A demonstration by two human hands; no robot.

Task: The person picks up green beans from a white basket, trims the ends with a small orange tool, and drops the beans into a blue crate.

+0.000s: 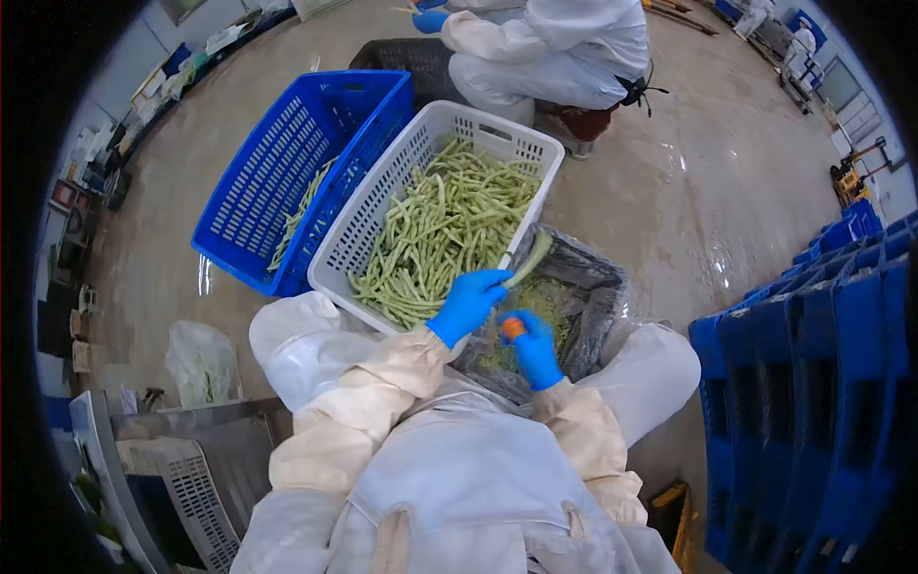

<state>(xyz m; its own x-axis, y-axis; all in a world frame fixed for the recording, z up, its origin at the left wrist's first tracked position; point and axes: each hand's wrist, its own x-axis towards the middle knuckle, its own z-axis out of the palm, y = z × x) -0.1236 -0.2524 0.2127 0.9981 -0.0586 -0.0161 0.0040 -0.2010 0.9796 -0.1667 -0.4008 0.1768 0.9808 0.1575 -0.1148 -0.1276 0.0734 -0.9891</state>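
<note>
My left hand (469, 304), in a blue glove, is closed around one end of a pale green bean pod (532, 256), which points up and to the right. Just below it, my gloved right hand (533, 346) is closed on a small tool with an orange handle (513, 328); its working end cannot be made out. Both hands are above a dark crate lined with a plastic bag (595, 277), with green scraps (548, 304) in it. Beyond my left hand stands a white crate (342, 251) heaped with long green beans (449, 225).
A blue crate (251, 182) with a few beans stands left of the white one. Ahead, another person in white (550, 48) sits beside a dark crate (392, 57). Blue pallets (765, 383) are stacked at my right. A clear plastic bag (203, 362) lies at left.
</note>
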